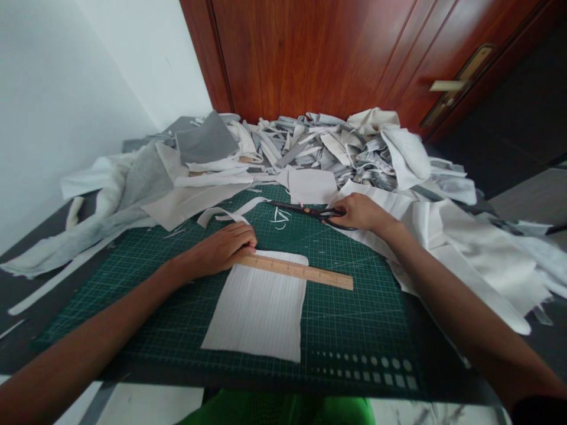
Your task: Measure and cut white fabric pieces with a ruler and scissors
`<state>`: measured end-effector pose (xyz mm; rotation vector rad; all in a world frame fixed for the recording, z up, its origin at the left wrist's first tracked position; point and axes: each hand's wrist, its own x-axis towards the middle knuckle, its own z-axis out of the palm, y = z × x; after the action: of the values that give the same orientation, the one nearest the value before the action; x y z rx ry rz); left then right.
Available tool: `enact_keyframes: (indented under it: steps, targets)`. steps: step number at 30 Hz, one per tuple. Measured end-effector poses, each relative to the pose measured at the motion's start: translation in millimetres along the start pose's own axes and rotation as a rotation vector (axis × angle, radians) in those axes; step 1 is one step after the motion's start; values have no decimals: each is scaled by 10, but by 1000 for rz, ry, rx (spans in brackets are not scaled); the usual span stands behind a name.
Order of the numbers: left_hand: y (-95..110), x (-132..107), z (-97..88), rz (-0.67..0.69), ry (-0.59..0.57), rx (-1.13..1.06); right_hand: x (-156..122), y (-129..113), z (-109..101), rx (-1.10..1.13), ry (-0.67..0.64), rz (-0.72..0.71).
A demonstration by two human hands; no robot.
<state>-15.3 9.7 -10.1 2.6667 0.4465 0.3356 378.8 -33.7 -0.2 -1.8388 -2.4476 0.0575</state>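
Note:
A white ribbed fabric piece (261, 316) lies flat on the green cutting mat (354, 319). Across its upper part rests a wooden ruler (310, 273), its right end reaching past the fabric onto the mat. My left hand (233, 243) is closed on the ruler's left end, at the fabric's upper left corner. In my right hand (357, 212) are black-handled scissors (316, 211), their blades pointing left above the mat and looking closed. A narrow white fabric strip (239, 211) curls just beyond my left hand, close to the scissor tips.
A heap of grey and white scraps (310, 144) fills the table's far side against a wooden door (301, 53). Grey and white cloth (133, 183) is piled at the left. Larger white fabric (469, 242) lies under and beside my right forearm.

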Motion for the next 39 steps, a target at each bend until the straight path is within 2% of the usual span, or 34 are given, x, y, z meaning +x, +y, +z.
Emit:
enact_keyframes:
  steps: [9,17,20,23,28,33,39]
  targets:
    - [-88,-76,82,-115,155,30,-6,-12,1,6,12,8]
    - [-32,-64,70,-264,267,53,-8,-18,-13,16,-2,9]
    - [-30,-76,70,-271,292,25,-10,-25,-13,11,9,18]
    - [-47,-97,79,-207,258,30,-12,-37,-23,12,12,23]
    - [-61,-106,94,-85,127,102,-13,-47,-34,27,-4,24]
    - [-90,-103,82,-5,77,103,-19,-40,-26,38,7,29]
    - [-90,-95,53,7,35,35,-37,-38,-13,44,37,36]
